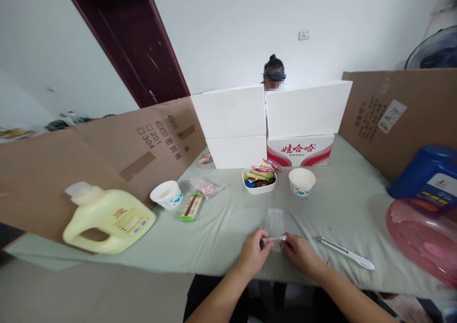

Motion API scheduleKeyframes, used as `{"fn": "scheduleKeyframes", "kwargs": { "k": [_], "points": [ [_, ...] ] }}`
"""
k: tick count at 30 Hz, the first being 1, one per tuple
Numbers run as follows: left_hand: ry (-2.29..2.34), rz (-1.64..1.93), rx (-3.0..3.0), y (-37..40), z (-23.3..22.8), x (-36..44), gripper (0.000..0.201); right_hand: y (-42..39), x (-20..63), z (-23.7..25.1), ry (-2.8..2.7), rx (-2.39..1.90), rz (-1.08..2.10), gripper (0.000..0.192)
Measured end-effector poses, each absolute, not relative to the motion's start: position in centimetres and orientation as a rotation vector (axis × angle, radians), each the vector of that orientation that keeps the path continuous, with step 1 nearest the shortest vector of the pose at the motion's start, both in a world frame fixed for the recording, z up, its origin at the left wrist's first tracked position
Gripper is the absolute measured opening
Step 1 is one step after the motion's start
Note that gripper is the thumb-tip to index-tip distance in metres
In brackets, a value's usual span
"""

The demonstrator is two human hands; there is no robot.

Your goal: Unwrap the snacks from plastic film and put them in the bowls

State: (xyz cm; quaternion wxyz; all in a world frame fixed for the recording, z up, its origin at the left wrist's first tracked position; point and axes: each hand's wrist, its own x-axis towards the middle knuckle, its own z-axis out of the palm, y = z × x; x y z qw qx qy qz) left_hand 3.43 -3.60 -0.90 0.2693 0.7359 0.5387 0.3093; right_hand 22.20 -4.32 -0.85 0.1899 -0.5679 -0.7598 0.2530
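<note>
Both hands, left (253,254) and right (299,252), pinch the near edge of a clear bag (274,224) lying flat on the table (350,204), seemingly light, limp and slippery, best gripped at that edge.

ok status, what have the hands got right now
Left hand and right hand both pinching the near edge of a small clear bag. Bag flat on the table. White tool lies right of the right hand, apart.
</note>
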Motion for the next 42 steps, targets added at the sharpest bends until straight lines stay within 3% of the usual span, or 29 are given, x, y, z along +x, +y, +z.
{"fn": "scheduleKeyframes", "kwargs": {
  "k": [4,9,15,20,23,28,34,42],
  "points": [
    [1.372,0.825,1.847,-2.2,-1.3,3.7,0.021,-3.3,21.7,-0.6,-2.064,-1.771,0.711,0.022],
    [1.632,0.642,1.927,0.3,-0.8,4.7,0.022,-1.9,20.8,-0.1,-1.967,-1.973,0.667,0.026],
    [1.785,0.374,2.121,1.7,0.2,6.2,0.033,-1.6,20.5,-0.7,-1.903,-2.071,0.437,0.056],
    [1.807,0.294,2.203,2.2,0.1,6.8,0.035,-1.5,20.7,-1.8,-2.159,-1.696,-0.031,0.035],
    [1.814,0.27,2.238,2.6,0.0,7.2,0.037,-0.9,20.6,-3.1,-2.303,-1.448,-0.131,0.037],
    [1.803,0.512,2.543,2.5,-1.0,7.0,0.024,-0.5,20.5,-4.1,-2.308,-1.622,-0.026,0.045],
    [1.475,0.516,2.794,1.3,-1.8,5.7,0.019,-0.4,21.0,-1.7,-2.343,-1.687,0.138,0.043],
    [1.598,0.616,2.62,0.8,-2.4,4.8,0.042,1.8,21.1,0.1,-2.256,-1.762,0.238,0.026]
  ]
}}
